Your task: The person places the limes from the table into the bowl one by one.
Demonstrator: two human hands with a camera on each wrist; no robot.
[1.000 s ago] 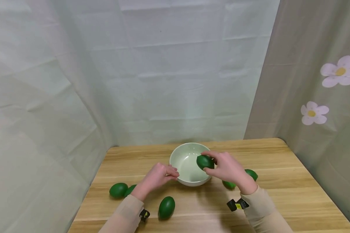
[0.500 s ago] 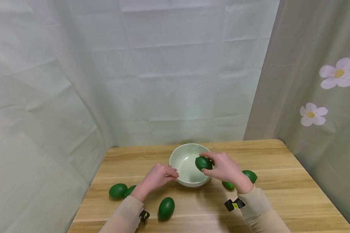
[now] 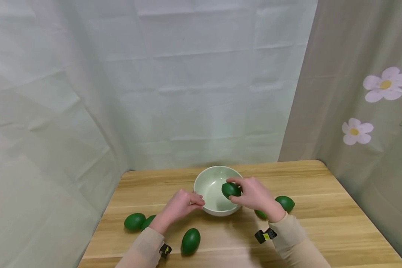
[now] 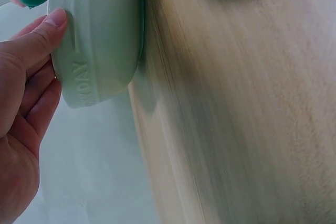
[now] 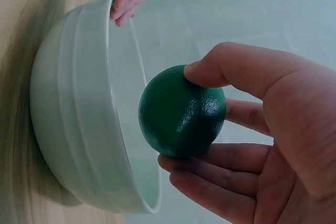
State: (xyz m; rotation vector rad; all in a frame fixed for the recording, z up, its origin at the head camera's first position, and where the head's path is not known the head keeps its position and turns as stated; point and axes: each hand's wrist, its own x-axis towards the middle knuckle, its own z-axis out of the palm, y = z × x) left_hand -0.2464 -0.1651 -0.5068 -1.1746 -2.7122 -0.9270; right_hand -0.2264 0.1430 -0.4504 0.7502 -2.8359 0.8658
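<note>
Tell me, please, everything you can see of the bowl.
The bowl is round, pale green and glossy, perhaps ceramic, with shallow bands and raised lettering outside. It stands upright on the wooden table, near the far edge. The left hand pinches its rim; the right hand holds a green fruit at its opening.

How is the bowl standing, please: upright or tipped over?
Upright: the bowl sits base-down on the table, its opening facing up.

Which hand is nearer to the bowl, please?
Left: the left hand pinches the bowl at its rim; the right hand holds a green fruit over the bowl without touching it.
</note>
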